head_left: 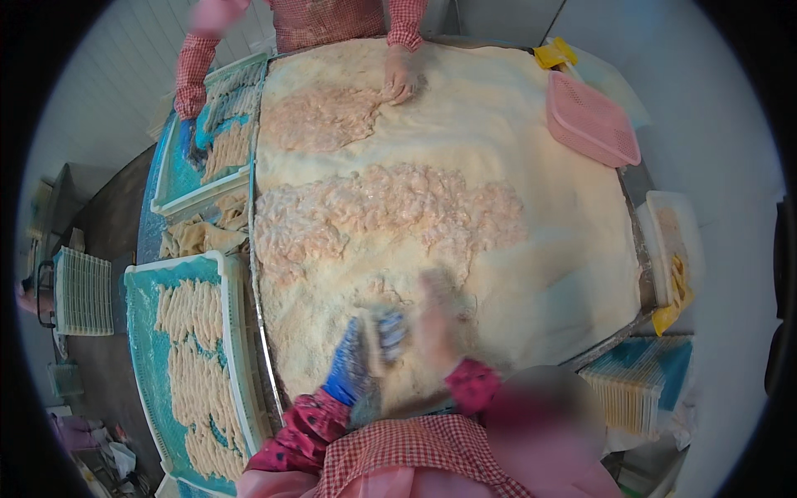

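Observation:
My left hand (355, 358), in a blue glove dusted with crumbs, is closed around a pale crumb-coated meat strip (375, 342) low over the near part of the work table. Just right of it, my right hand (435, 322) is smeared by motion above the crumbs, and its fingers cannot be made out. Beyond both hands, a broad band of raw pale-pink meat pieces (390, 203) lies across the bed of cream-coloured crumbs (548, 274). At my left, a white tray with a blue lining (143, 332) holds rows of coated strips (199, 365).
Across the table, a co-worker's bare hand (400, 79) touches another meat heap (324, 120); their blue-gloved hand (191, 145) is over a second tray (178, 203). A crumpled cloth (203, 236) lies between the trays. A pink basket (591, 120) and stacked trays (639, 378) stand right.

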Demonstrator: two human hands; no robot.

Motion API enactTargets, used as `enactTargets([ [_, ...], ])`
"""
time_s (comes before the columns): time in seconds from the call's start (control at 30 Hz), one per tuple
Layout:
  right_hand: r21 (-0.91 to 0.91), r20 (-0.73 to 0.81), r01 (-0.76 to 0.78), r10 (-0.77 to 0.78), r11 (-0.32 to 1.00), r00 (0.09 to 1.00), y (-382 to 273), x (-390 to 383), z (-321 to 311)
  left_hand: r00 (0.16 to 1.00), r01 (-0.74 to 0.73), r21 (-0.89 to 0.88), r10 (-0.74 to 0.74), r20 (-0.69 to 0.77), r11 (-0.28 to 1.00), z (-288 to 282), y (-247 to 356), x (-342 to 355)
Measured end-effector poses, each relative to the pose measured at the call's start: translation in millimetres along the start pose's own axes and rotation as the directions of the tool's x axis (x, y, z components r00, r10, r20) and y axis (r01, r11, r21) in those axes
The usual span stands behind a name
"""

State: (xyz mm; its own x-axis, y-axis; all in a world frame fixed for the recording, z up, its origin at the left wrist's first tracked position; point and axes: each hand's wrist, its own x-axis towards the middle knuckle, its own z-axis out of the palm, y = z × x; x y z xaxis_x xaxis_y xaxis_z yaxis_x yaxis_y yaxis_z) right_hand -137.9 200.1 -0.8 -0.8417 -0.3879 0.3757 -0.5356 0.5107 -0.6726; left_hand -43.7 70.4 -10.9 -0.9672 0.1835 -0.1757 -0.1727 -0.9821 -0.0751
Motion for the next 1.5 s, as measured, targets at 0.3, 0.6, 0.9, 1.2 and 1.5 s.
enactTargets([
  [0.3,0.036,0.363,0.053,-0.063,0.998,0.93,16,15,37,0.881,-0.301,0.149,0.335,-0.336,0.942,1,-28,-30],
  [0.6,0.359,0.622,0.204,-0.396,0.911,0.676,-20,3,-1,0.65,-0.534,0.442,0.684,-0.331,0.721,71,48,-80],
  [0.9,0.221,0.399,-0.181,0.08,0.958,0.913,18,8,-12,-0.228,-0.096,0.995,0.973,-0.045,0.023,-32,261,-368],
  [1.2,-0.088,0.444,0.159,-0.104,0.983,0.89,79,-23,-37,0.316,0.366,0.928,0.947,-0.054,-0.069,-51,297,-348],
  [1.5,0.134,0.293,-0.342,0.293,0.93,0.91,92,-25,-59,0.239,0.687,0.612,0.917,0.318,-0.391,-74,331,-327],
])
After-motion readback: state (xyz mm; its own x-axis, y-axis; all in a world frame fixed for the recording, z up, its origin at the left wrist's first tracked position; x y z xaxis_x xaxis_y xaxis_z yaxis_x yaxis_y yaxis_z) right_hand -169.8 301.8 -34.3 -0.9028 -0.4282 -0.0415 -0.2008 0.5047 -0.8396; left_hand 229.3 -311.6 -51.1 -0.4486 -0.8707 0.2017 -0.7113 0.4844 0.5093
